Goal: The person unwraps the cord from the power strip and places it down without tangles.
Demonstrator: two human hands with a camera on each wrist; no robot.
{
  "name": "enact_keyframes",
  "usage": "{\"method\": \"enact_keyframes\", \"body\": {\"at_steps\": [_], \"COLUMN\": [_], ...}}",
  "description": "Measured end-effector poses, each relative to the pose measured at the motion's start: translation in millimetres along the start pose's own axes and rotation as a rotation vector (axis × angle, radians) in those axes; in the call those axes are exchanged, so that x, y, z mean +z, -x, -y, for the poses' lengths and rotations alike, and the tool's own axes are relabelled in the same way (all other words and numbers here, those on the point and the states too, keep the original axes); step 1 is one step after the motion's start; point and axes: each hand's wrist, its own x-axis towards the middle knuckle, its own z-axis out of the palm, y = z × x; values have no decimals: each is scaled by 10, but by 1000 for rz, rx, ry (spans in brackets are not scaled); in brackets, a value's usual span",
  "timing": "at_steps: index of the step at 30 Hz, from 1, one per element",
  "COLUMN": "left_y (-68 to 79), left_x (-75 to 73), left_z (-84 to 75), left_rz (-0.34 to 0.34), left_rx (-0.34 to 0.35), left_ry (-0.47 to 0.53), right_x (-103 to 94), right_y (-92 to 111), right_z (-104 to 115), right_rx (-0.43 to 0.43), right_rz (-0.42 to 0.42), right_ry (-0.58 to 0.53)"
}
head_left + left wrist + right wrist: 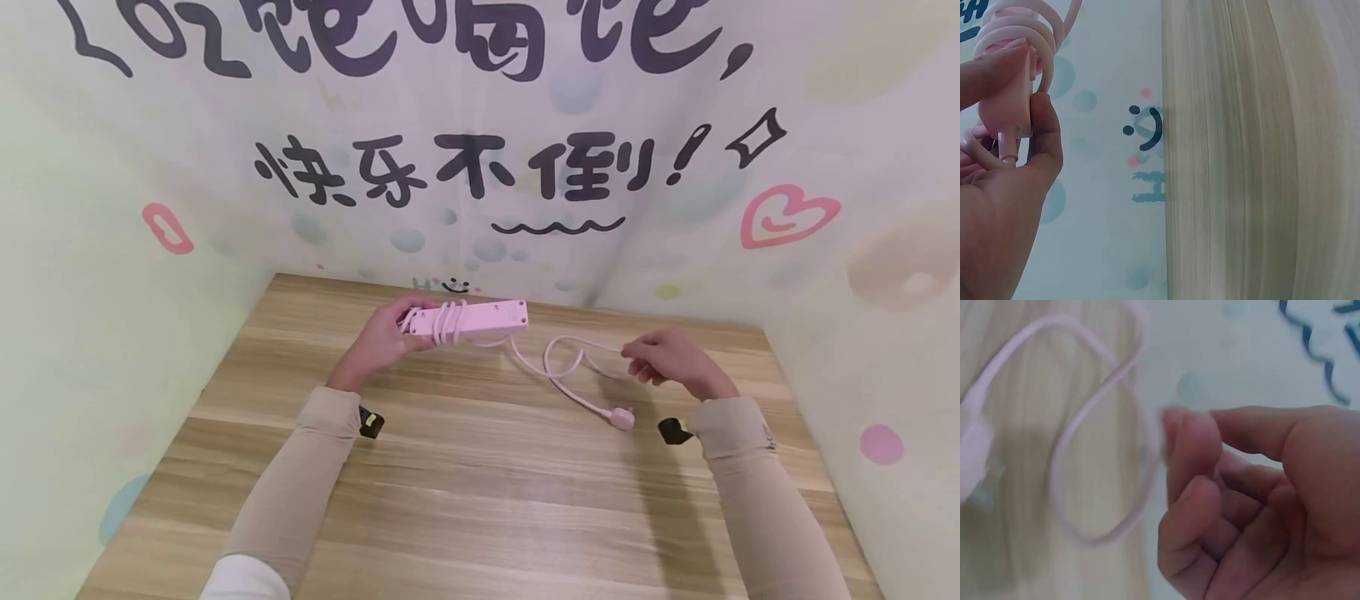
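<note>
My left hand [381, 337] grips one end of a pink power strip [491, 317], thumb on one face and fingers behind. Several turns of its cord [448, 322] are wound about the strip near that hand. In the left wrist view, the thumb presses by the coils [1022, 31]. The free cord [573, 392] runs right, crosses itself in a loop and ends in a pink plug [621, 418]. Beside the loop [1060, 456] is my right hand [671, 362], fingers loosely bent and thumb near the index fingertip. Nothing shows between those fingertips.
A wood-grain table [465, 492] lies under both hands. Behind it stands a printed backdrop [465, 242] with dark lettering, and pale side walls [885, 350] flank the table. Black devices [673, 431] sit at both wrists.
</note>
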Motion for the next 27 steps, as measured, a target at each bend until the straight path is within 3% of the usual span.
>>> {"method": "enact_keyframes", "body": {"at_steps": [3, 6, 10, 12, 14, 18, 22, 27], "left_y": [8, 17, 36, 42, 41, 46, 55, 67], "left_x": [-18, -26, -20, -13, 4, 15, -7, -66], "left_z": [5, 11, 12, 11, 18, 26, 28, 47], "left_rz": [-3, -7, -2, 3, 9, 3, -1, -18], "left_rx": [-1, -2, -3, 1, 6, 4, -2, -2], "left_ry": [-3, -5, -10, -20, -28, -37, -33, -42], "right_x": [126, 377, 830, 1027, 1175, 1336, 1408, 1453], "right_y": [-53, -159, -360, -460, -543, -649, -681, -671], "right_z": [198, 342, 447, 473, 489, 503, 506, 493], "right_rx": [-60, -112, -214, -258, -279, -281, -228, -198], "right_rz": [-16, -33, -195, -291, -332, -274, -196, -166], "right_ry": [6, -17, -6, 38, 104, 290, 435, 505]}}
